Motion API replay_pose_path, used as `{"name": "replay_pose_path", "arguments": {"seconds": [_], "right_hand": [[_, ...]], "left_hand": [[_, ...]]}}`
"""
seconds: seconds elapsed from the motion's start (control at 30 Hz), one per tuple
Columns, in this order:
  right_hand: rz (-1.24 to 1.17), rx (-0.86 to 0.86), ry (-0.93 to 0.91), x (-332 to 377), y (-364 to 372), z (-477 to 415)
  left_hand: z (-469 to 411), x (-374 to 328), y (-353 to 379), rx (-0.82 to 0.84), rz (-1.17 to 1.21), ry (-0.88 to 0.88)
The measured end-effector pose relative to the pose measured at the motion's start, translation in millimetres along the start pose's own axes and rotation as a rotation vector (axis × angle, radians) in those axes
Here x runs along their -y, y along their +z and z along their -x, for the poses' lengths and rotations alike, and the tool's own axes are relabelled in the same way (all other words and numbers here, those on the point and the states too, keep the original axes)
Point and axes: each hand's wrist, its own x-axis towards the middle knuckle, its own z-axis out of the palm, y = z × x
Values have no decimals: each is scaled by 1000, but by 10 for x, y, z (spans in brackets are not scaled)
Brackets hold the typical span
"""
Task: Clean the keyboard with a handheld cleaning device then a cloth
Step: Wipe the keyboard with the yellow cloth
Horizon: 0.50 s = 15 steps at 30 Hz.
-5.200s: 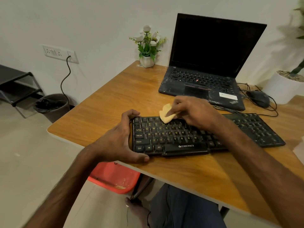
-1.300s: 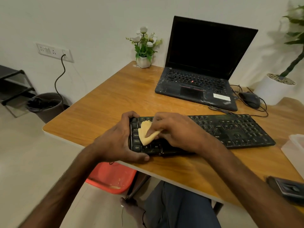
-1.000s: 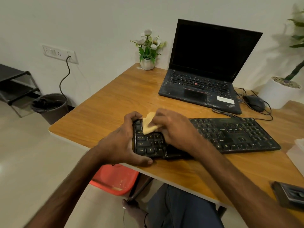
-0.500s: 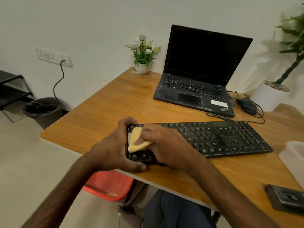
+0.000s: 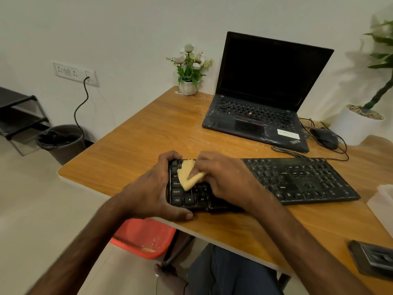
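Plain white wall [image 5: 127, 28] behind, evenly lit. There's a white switch-and-socket plate [image 5: 75, 73] on the left, a dark cable [image 5: 81, 103] hanging from it down behind a dark round bin with a black liner [image 5: 61, 141]. Black metal shelf rack [image 5: 19, 116] at far left, pale glossy floor [image 5: 32, 209] below, and a honey-coloured wooden table [image 5: 138, 133] fills the middle.

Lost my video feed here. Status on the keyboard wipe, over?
Left hand grips left end of keyboard. Right hand pinches yellow cloth, pressed on left-side keys. Other keys bare, nothing in the way.
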Motion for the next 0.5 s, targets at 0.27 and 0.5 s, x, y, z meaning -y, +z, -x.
{"name": "replay_pose_path", "arguments": {"seconds": [0.27, 0.5], "right_hand": [[-101, -88, 57, 184, 174, -237], [43, -194, 132, 177, 231, -325]], "left_hand": [[8, 12, -5, -8, 10, 1], [3, 13, -4, -19, 24, 36]]}}
